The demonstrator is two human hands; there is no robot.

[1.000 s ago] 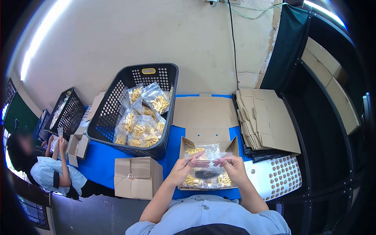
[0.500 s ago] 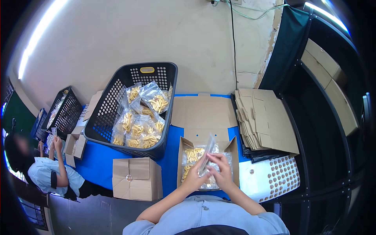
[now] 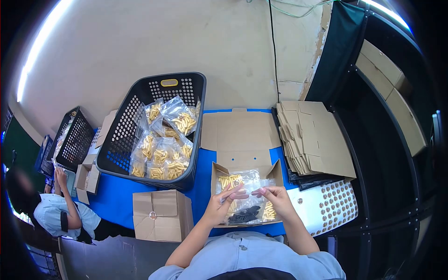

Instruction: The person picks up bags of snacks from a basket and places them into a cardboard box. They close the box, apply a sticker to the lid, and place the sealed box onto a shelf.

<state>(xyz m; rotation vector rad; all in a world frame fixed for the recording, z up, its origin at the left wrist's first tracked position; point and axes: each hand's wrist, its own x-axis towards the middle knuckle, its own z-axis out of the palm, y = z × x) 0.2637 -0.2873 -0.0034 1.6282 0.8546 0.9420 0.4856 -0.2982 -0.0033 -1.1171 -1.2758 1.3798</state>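
Note:
My left hand and my right hand are both closed in a pinch, holding the upper edge of a clear plastic bag. Dark, curved pieces fill the lower part of this bag, but their exact kind is too small to tell. Below it is an opened cardboard box with its lid laid back. Inside lie clear bags of pale yellow, finger-shaped pieces, partly covered by my hands and the held bag.
Left of the box, a black perforated basket holds several similar yellow-filled bags. A closed carton stands in front. Flattened cardboard boxes and a sticker sheet are at right. A co-worker works at far left.
The bag has turned from edge-on to hanging with its dark contents showing. My hands have moved apart, the right one to the right. The co-worker's hands have moved slightly left and lower.

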